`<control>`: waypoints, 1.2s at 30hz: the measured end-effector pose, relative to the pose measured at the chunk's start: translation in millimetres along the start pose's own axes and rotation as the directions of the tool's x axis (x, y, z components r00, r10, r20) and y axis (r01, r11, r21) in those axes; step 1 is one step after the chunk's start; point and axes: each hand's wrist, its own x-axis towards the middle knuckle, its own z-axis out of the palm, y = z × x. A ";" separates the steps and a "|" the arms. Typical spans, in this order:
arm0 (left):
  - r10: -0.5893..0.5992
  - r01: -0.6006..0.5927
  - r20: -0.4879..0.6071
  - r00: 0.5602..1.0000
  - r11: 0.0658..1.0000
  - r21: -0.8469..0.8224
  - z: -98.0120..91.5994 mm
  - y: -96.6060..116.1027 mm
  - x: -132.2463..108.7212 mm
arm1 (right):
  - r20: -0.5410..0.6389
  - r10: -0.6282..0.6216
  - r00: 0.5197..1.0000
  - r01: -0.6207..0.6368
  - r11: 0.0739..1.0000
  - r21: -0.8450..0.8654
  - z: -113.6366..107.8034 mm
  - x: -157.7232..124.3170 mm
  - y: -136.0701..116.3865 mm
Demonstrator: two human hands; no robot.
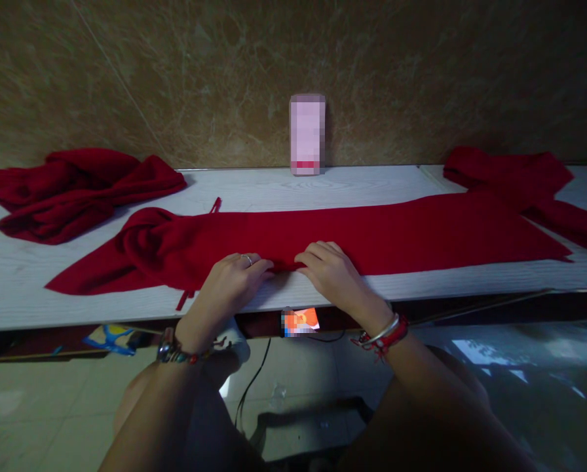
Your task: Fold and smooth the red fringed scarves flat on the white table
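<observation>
A long red scarf lies flat along the white counter, running from near its left end almost to its right end, closer to the front edge than to the wall. Its left end is bunched into loose folds, and its right end is smooth.

Both hands rest at the middle of the scarf's near hem, just beside each other. The left hand, with 1 ring on a finger, has its fingers bent and close together, pinching the hem against the thumb. The right hand does the same, fingers curled together and clamped on the hem.

A heap of red cloth sits at the back left corner. More red cloth lies at the back right corner. A pink box stands upright at the middle of the back edge, against the wall.
</observation>
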 end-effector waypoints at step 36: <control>0.022 -0.019 0.037 0.999 0.996 -0.090 3.7 -2.3 -0.6 | 0.076 -0.051 0.996 0.057 0.995 -0.084 -4.0 5.1 5.6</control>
